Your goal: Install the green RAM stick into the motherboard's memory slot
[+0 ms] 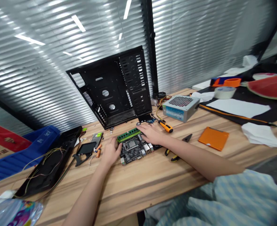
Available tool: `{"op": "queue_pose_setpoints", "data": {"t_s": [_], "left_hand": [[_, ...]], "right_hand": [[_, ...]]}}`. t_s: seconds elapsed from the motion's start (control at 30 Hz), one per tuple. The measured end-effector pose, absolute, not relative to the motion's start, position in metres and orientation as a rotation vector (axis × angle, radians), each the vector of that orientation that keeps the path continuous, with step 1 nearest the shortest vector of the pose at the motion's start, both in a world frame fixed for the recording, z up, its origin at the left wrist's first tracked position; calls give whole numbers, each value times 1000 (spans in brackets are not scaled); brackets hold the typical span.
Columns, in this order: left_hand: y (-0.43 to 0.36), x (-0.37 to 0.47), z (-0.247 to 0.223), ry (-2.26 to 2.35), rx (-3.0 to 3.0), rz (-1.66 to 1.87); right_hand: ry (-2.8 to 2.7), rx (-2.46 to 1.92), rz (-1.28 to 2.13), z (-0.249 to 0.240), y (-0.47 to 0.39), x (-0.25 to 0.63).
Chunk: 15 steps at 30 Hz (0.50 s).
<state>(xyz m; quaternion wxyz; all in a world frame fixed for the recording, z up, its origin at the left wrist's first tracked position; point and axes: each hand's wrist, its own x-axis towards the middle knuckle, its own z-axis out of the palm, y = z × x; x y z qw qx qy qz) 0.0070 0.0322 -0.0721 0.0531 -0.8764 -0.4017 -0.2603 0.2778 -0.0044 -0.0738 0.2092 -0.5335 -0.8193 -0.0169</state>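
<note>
Checked sleeve cloth is cut off at the bottom right corner, blurred. Along the wooden table [152, 185], the black computer case [119, 88] is stood tilted at the far edge, its interior half shadowed. The motherboard [135, 149] is laid mid-table and partly hidden by both hands. The left hand [111, 152] is pressed flat, released, on its left edge; the right hand [151, 133] is spread over its far right corner, beside the green memory stick [129, 135]. Pliers [179, 147] are half covered by the right forearm.
</note>
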Motion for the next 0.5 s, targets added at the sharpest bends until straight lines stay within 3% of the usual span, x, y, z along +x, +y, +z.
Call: {"op": "queue_pose_setpoints", "data": {"t_s": [0.5], "left_hand": [[35,4,-76,-1282,-2695,-851]], "right_hand": [[-2306,-1466,-63,-78,-3,278]]}}
